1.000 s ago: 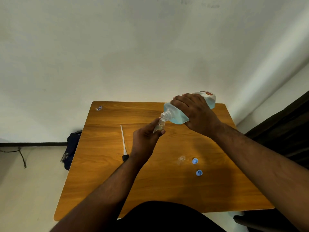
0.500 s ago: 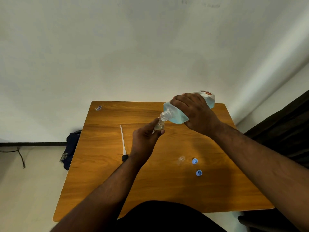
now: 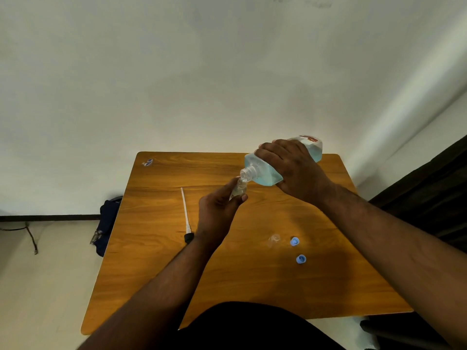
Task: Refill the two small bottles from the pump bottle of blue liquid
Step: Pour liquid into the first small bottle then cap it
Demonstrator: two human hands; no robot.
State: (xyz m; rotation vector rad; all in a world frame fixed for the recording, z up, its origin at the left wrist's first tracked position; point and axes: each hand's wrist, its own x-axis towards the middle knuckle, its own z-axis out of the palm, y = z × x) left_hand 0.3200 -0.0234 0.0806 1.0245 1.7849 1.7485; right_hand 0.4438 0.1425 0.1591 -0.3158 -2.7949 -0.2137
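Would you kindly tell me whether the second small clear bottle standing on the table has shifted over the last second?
No. The small clear bottle stands just left of the nearer blue cap, as before.

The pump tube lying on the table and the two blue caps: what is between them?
In the head view, the left hand and its forearm lie between the pump tube and the blue caps; nearer the caps stands a clear small bottle on the table.

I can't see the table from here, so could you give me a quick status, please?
Right hand grips tilted pump bottle; left hand holds small bottle at its mouth. Second small bottle waits uncapped on table. Nothing in the way.
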